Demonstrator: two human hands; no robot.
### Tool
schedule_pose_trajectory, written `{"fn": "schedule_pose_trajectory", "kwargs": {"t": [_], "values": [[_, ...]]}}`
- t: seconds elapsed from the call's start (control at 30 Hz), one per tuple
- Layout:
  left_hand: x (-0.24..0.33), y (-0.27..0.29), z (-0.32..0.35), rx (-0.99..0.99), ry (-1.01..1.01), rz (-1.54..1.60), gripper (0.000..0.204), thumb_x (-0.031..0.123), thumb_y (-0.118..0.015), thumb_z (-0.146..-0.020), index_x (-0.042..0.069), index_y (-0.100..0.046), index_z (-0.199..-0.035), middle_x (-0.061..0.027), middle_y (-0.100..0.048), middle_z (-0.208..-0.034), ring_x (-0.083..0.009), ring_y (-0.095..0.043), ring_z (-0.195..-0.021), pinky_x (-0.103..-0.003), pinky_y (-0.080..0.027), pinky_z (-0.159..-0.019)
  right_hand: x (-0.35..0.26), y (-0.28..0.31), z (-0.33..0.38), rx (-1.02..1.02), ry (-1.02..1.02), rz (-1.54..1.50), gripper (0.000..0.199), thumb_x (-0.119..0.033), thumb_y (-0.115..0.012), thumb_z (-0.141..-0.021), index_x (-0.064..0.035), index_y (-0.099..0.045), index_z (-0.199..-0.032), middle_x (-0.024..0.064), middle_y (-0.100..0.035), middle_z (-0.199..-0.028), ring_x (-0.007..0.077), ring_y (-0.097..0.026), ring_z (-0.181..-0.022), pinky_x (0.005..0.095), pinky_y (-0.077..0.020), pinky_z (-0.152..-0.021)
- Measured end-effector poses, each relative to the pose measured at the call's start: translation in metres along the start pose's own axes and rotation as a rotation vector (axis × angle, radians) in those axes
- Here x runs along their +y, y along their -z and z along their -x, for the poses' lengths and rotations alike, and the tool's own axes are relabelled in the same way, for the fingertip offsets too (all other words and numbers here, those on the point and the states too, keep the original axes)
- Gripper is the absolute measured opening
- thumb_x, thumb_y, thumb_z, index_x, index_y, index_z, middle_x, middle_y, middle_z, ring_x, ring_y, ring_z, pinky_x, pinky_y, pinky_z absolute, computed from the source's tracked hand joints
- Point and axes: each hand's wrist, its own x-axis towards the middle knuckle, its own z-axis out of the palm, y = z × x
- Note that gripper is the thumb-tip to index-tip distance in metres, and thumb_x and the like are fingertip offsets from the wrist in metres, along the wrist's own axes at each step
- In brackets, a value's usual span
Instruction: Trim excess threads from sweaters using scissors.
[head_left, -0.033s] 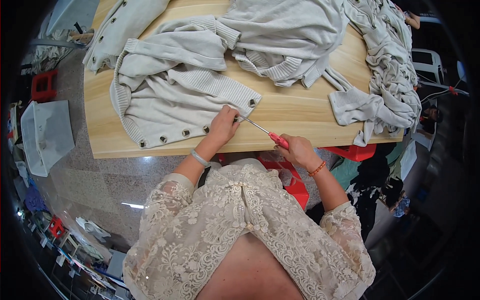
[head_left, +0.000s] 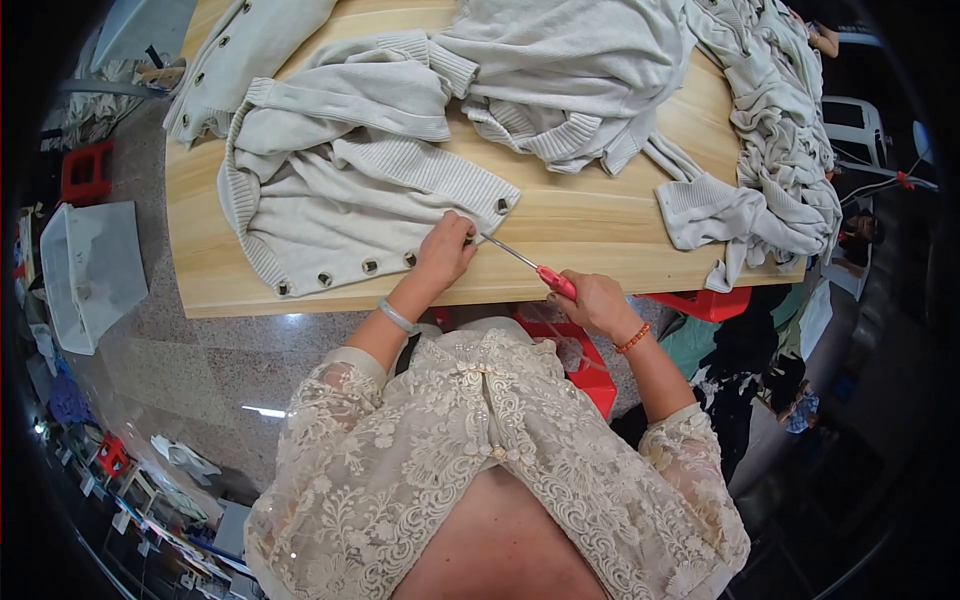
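Note:
A cream knitted cardigan (head_left: 330, 205) lies spread on the table, its button band with dark square buttons along the near edge. My left hand (head_left: 447, 247) is closed in a pinch on that band, between two buttons; the fingertips cover the spot they grip. In my right hand (head_left: 598, 303) is a red-handled tool (head_left: 556, 281) with a thin metal shaft, much like a screwdriver. Its shaft slants up and left, and the tip ends at the left fingertips. Whether the tip touches a button there is hidden.
More cream knitwear (head_left: 570, 70) lies at the table's far middle, and a long heap (head_left: 775, 130) runs down its right side. Another buttoned garment (head_left: 240, 60) is at the far left. A translucent bin (head_left: 95, 275) and red stools (head_left: 88, 172) stand on the floor.

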Motion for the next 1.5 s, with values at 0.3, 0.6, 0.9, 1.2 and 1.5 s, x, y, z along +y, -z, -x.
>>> {"fn": "schedule_pose_trajectory", "kwargs": {"t": [0.3,0.6,0.9,1.2,1.5], "values": [[-0.004,0.005,-0.003,-0.101,-0.105,0.034,0.018,0.005,-0.072,-0.070,0.005,-0.058,-0.083,-0.0131,-0.053,-0.083,-0.0328,-0.054,-0.082,-0.040,-0.045,-0.072,0.010,-0.004,0.005,-0.045,0.013,-0.028,0.030,-0.036,-0.064,-0.084,-0.0103,-0.063,-0.099,0.0180,-0.066,-0.081,0.0385,-0.063,-0.079,0.0470,-0.0495,-0.071],[0.025,-0.027,-0.055,0.088,-0.043,-0.045,0.036,0.009,-0.073,-0.072,0.006,-0.057,-0.104,-0.0140,-0.053,-0.098,-0.0350,-0.056,-0.089,-0.042,-0.047,-0.077,0.023,-0.009,0.013,0.122,-0.068,-0.135,0.023,-0.032,-0.062,-0.087,-0.0099,-0.060,-0.093,0.0177,-0.064,-0.076,0.0389,-0.062,-0.076,0.0480,-0.0479,-0.067],[0.012,-0.037,-0.062,0.006,-0.188,0.066,0.029,-0.001,-0.072,-0.065,0.004,-0.052,-0.086,-0.0131,-0.052,-0.082,-0.0327,-0.053,-0.079,-0.040,-0.044,-0.069,0.031,0.003,0.013,0.105,-0.117,-0.070,0.029,-0.035,-0.064,-0.084,-0.0083,-0.064,-0.095,0.0198,-0.066,-0.079,0.0405,-0.063,-0.078,0.0489,-0.0495,-0.071],[0.006,-0.033,-0.056,-0.039,-0.182,0.212,0.028,-0.003,-0.070,-0.064,0.003,-0.053,-0.086,-0.0120,-0.055,-0.082,-0.0314,-0.054,-0.080,-0.038,-0.045,-0.072,0.029,0.015,0.009,-0.015,-0.112,-0.026,0.032,-0.037,-0.065,-0.083,-0.0073,-0.066,-0.094,0.0213,-0.066,-0.080,0.0411,-0.063,-0.080,0.0490,-0.0497,-0.072],[0.033,-0.013,0.011,-0.086,-0.288,-0.147,0.053,0.010,-0.074,-0.070,0.007,-0.055,-0.119,-0.0173,-0.039,-0.142,-0.0409,-0.030,-0.134,-0.053,-0.027,-0.109,0.044,-0.010,0.019,0.151,-0.189,-0.131,0.023,-0.028,-0.062,-0.086,-0.0072,-0.059,-0.095,0.0202,-0.063,-0.076,0.0415,-0.061,-0.074,0.0499,-0.0473,-0.067]]}}
